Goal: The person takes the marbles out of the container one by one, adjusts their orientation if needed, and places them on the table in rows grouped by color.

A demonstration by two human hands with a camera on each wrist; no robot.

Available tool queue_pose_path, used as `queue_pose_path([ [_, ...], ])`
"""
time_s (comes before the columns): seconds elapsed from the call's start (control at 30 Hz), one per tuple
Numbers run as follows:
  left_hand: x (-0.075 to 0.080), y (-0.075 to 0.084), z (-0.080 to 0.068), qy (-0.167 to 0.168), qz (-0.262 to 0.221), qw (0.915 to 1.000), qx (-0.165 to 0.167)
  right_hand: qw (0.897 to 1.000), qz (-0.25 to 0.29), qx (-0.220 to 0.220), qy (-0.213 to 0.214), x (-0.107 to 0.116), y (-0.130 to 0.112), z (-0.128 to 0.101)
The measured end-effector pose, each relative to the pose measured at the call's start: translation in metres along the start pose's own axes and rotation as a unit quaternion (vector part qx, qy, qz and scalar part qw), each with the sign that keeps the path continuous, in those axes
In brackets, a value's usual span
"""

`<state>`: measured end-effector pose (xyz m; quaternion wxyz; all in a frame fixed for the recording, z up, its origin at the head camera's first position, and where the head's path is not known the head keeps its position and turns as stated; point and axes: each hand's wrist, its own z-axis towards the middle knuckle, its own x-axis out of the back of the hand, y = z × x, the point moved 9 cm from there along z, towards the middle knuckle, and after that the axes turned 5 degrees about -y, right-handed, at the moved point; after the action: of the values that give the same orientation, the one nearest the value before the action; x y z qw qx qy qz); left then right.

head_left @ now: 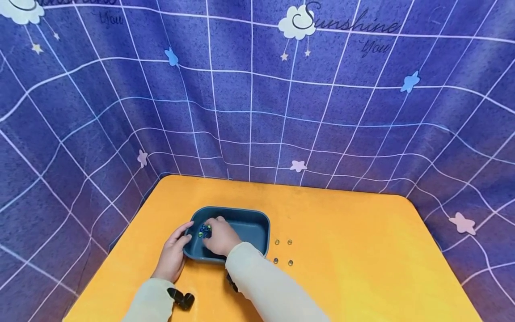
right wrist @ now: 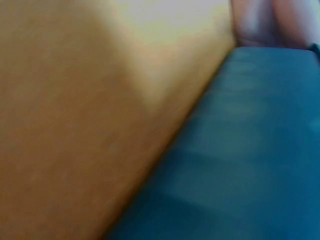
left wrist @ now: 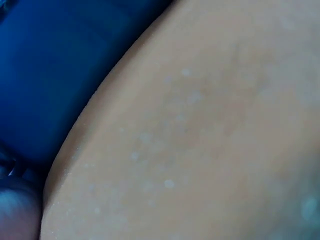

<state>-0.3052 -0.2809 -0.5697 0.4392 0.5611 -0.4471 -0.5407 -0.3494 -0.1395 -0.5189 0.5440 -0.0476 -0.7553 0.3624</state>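
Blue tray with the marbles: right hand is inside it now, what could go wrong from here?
1. The left hand only grips one end of the blue tray; it might slide when the right hand moves among the marbles inside.
2. Four loose marbles lie on the orange table beside the tray; a sleeve or tray nudge could roll them off.
3. Both wrist views are blurred, so the grasp cannot be checked.

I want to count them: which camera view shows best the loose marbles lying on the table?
The head view: four marbles lie clearly on the orange table, right of the blue tray. Both wrist views show only blurred table and tray, no marbles.
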Motion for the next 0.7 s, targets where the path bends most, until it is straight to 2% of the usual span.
queue_pose_path([
  [0.3, -0.0029, 0.0014, -0.0016, -0.001, 0.003, 1.0000, 0.002, 0.999, -0.036, -0.008, 0.010, -0.0094, 0.0055, 0.0064],
  [0.7, -0.0034, 0.0026, -0.0012, 0.000, 0.013, 0.9999, -0.001, 0.997, -0.063, -0.019, 0.025, -0.0059, 0.0051, 0.0052],
])
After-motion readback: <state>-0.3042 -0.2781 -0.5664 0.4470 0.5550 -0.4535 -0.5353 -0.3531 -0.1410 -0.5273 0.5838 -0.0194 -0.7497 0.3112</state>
